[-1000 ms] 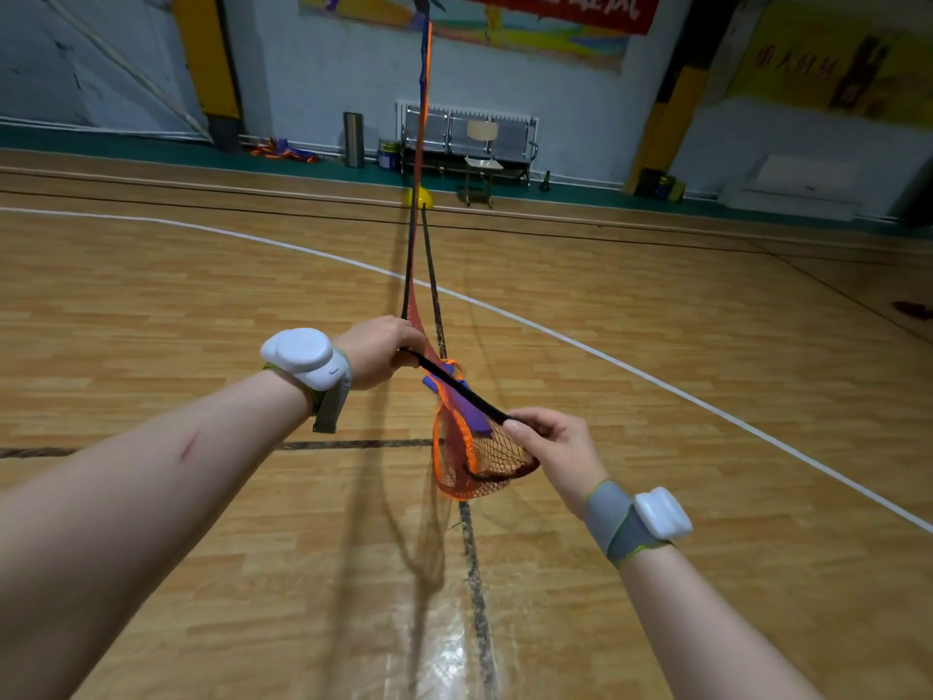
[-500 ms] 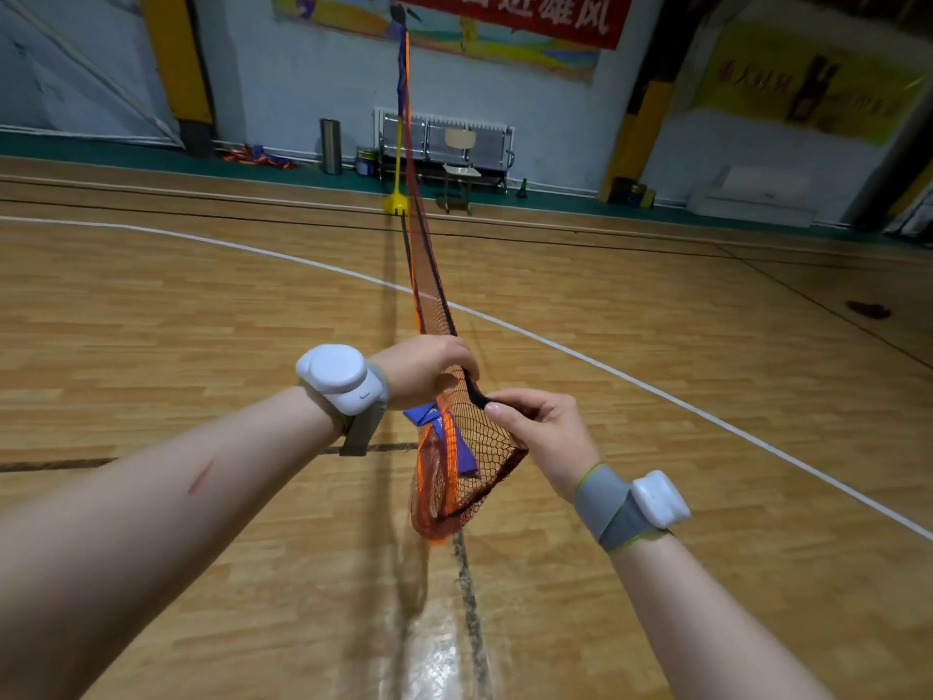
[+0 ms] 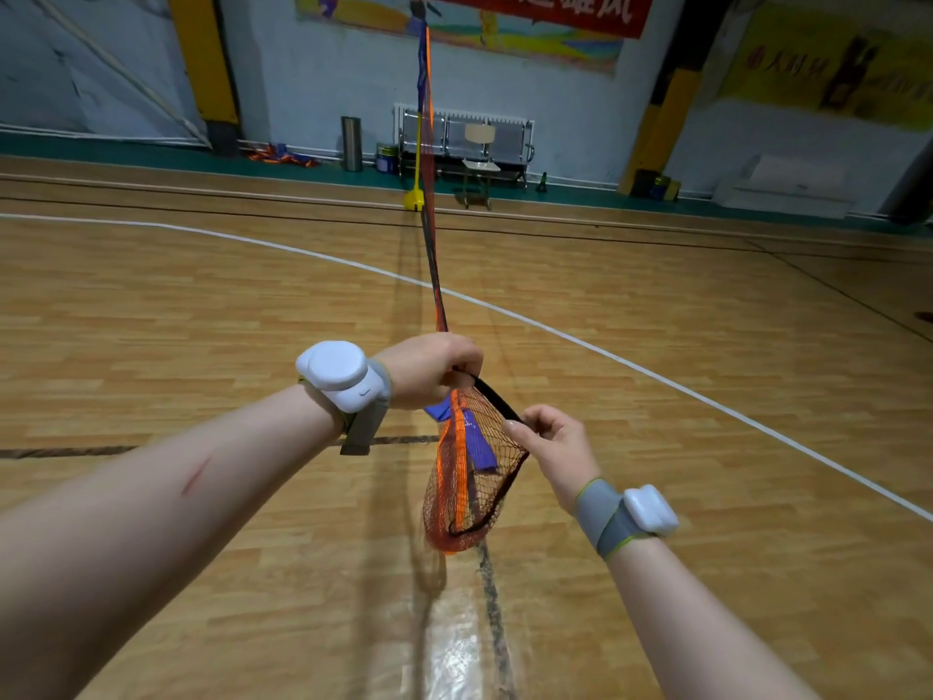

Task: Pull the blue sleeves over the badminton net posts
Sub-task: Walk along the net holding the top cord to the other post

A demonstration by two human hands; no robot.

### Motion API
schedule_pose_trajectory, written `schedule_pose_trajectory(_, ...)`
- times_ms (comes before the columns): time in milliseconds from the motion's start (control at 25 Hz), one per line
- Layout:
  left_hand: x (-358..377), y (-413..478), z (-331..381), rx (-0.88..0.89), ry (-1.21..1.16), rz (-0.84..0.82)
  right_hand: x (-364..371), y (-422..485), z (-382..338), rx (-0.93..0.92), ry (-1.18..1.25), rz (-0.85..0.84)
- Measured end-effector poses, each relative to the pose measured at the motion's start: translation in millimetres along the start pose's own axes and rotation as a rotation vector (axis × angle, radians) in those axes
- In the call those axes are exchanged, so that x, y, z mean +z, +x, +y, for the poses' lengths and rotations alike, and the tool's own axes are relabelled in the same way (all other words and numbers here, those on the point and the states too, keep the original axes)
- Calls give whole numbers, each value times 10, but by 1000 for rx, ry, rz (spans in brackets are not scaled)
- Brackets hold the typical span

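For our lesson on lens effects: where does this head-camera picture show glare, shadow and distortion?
Head view: glare whitens the floor below the bunched net; head view: the net's shadow runs along the boards to its left; head view: wide-angle stretch makes the left forearm loom and the yellow pillar lean.

Net (image 3: 454, 502): orange-red diamond mesh, solid orange vertical stripe.
Edge band (image 3: 497, 399): plain black.
Sleeve (image 3: 477, 442): blue-violet, plain.
Far post (image 3: 417, 154): yellow, with yellow base.
Floor (image 3: 202, 305): tan wood planks; white and dark lines.
Right wrist unit (image 3: 650, 508): white; grey strap, green edging.
Banner (image 3: 555, 7): red, yellow characters.
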State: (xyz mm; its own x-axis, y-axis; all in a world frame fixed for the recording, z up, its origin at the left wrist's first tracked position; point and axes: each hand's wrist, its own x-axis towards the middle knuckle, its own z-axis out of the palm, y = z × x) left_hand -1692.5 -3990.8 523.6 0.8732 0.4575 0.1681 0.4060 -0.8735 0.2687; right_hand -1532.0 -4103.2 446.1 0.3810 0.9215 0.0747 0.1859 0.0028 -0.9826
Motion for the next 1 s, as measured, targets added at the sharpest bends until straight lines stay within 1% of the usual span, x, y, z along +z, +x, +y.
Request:
schedule_pose_trajectory(120,-94,-46,-38,-23,-22,67,22,-81,117,41,-28,-19)
schedule_pose_trajectory(200,-153,-72,-86,-37,-31,98,11,-155,183,61,-2,-8)
schedule_pose_trajectory(440,-80,-194,-266,-121,-7,52,-75,-308,61,32,94,38)
schedule_pose_trajectory(600,-12,-231,-225,-160,-10,54,-93,-384,-148,16,174,-54)
schedule_pose_trajectory(760,28,-163,-68,-156,-17,60,-180,-404,-329,-29,221,-134)
schedule_pose_trajectory(880,93,-70,209,-156,-49,-5,-314,-482,-399,-51,188,-190)
schedule_pose_trajectory(1000,127,-26,470,-95,-118,-37,-376,-528,-347,-45,157,-225)
